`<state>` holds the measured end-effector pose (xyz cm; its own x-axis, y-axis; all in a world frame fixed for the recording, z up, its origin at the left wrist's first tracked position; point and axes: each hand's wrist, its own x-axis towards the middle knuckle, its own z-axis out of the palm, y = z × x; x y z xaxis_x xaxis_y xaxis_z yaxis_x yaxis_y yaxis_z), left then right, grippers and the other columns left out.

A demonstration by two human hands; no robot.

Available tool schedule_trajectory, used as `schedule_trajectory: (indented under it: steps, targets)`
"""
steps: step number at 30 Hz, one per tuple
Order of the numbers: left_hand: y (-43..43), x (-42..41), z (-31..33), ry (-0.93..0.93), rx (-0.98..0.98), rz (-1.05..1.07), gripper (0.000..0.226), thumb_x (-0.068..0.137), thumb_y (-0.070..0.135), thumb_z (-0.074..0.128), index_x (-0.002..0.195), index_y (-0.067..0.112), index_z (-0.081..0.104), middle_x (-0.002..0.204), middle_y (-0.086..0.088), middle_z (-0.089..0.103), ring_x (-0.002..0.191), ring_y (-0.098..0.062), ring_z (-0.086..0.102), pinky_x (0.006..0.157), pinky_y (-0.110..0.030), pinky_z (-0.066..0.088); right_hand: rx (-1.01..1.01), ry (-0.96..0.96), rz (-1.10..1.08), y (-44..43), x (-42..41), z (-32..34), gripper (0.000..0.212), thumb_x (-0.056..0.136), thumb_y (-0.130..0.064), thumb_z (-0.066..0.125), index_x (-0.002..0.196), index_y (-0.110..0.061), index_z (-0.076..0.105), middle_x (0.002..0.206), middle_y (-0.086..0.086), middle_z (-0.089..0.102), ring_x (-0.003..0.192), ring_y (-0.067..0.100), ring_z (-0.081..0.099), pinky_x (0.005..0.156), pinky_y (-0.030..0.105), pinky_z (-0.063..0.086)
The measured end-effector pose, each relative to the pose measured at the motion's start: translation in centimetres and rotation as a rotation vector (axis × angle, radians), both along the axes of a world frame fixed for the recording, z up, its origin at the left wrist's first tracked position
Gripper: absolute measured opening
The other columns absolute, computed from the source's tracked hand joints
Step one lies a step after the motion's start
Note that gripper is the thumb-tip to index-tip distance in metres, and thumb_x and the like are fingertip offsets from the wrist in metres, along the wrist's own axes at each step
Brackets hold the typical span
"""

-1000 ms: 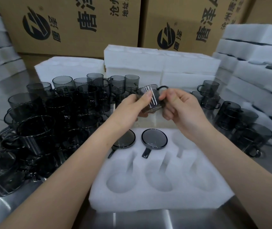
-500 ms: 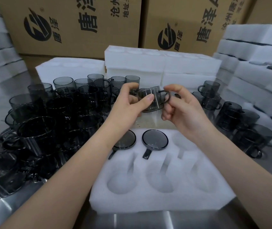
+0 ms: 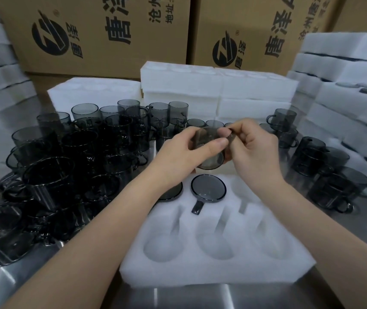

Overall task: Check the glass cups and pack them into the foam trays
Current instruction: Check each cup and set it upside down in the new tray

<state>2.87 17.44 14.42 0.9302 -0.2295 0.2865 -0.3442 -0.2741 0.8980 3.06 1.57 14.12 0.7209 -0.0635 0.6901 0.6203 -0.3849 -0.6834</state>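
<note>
Loose cups (image 3: 66, 157): smoky glass cups crowded on the desk (image 3: 178, 295) left of the left hand, some stacked on one another
Left hand (image 3: 178, 152): raised over the far row of the foam tray (image 3: 222, 273), thumb and fingers curled round the body of the held cup
Packed cups (image 3: 208, 190): two in the tray's far row just below the hands; the middle one lies with its handle in the slot, and the left wrist partly hides the other
Held cup (image 3: 209, 152): between the two hands, clear of the tray, tipped so one round end faces the camera
Foam tray: white, below the hands, with the three near pockets and the far right pocket unfilled
Right hand (image 3: 256, 152): close against the left hand, fingertips pinching the held cup at its handle
Right cups (image 3: 334, 175): a smaller group on the desk right of the right hand
Spare trays (image 3: 218, 85): white stacks beyond the hands, in front of cardboard boxes (image 3: 102, 34)
</note>
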Motion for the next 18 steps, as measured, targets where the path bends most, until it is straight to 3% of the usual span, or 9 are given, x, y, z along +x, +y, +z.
schedule_trajectory:
  steps: [3,5,7,9,10,12,14,18]
  targets:
    - [-0.1,-0.1,0.0,-0.025,-0.026,0.047,0.072,0.060,0.075,0.058,0.101,0.015,0.066,0.091,-0.008,0.068,0.072,-0.009,0.061,0.059,-0.031,0.057,-0.193,-0.106,-0.072,-0.2,-0.1,0.0,0.014,0.089,-0.004,0.053,0.087,-0.009,0.066,0.060,-0.013,0.059,0.061,-0.003,0.061,0.060,0.006,0.042]
    - [-0.1,-0.2,0.1,-0.005,-0.057,0.048,0.069,0.064,0.071,0.061,0.102,0.014,0.065,0.091,-0.010,0.068,0.070,-0.010,0.060,0.060,-0.032,0.057,-0.164,-0.057,-0.009,-0.1,0.0,0.1,0.019,0.091,0.002,0.051,0.090,-0.012,0.065,0.067,-0.013,0.059,0.061,-0.007,0.059,0.062,0.005,0.043]
    - [0.1,0.0,0.1,0.019,-0.105,0.027,0.048,0.076,0.058,0.069,0.104,0.019,0.064,0.087,-0.004,0.069,0.071,-0.010,0.064,0.060,-0.029,0.055,0.015,0.087,0.148,0.1,0.2,0.5,0.020,0.095,0.001,0.053,0.094,-0.018,0.061,0.069,-0.010,0.059,0.059,0.001,0.058,0.058,0.018,0.051]
    - [0.3,0.2,0.0,0.015,-0.162,-0.004,0.029,0.086,0.039,0.070,0.108,0.023,0.059,0.088,0.004,0.072,0.074,-0.006,0.068,0.059,-0.018,0.049,0.192,0.262,0.272,0.2,0.4,0.7,0.018,0.094,-0.008,0.060,0.108,-0.018,0.056,0.073,-0.004,0.058,0.062,0.013,0.059,0.056,0.031,0.057]
    - [0.3,0.2,0.0,0.007,-0.169,-0.021,0.031,0.087,0.034,0.071,0.112,0.024,0.057,0.092,0.006,0.073,0.080,-0.004,0.069,0.063,-0.015,0.048,0.270,0.364,0.332,0.1,0.5,0.7,0.029,0.090,-0.015,0.064,0.116,-0.016,0.053,0.078,0.000,0.060,0.065,0.016,0.061,0.057,0.035,0.058]
    - [0.2,0.4,-0.2,-0.010,-0.169,-0.056,0.049,0.079,0.032,0.074,0.123,0.024,0.053,0.106,0.005,0.072,0.099,-0.006,0.068,0.084,-0.023,0.051,0.375,0.536,0.465,-0.4,0.8,0.6,0.053,0.079,-0.029,0.067,0.127,-0.012,0.049,0.090,0.006,0.067,0.072,0.022,0.066,0.060,0.039,0.058]
    - [0.3,0.4,-0.2,-0.012,-0.151,-0.067,0.068,0.070,0.034,0.075,0.132,0.024,0.049,0.119,0.004,0.067,0.112,-0.009,0.063,0.101,-0.034,0.048,0.355,0.591,0.562,-0.8,1.0,0.6,0.055,0.077,-0.031,0.067,0.126,-0.010,0.054,0.098,0.008,0.071,0.080,0.025,0.068,0.065,0.037,0.058]
    - [0.4,0.2,0.0,-0.094,0.013,0.026,0.098,0.058,0.048,0.083,0.143,0.024,0.043,0.134,0.011,0.051,0.119,-0.006,0.053,0.103,-0.027,0.043,0.317,0.578,0.578,-1.0,1.3,0.5,0.058,0.075,-0.026,0.069,0.127,-0.005,0.056,0.108,0.013,0.070,0.092,0.024,0.066,0.073,0.033,0.056]
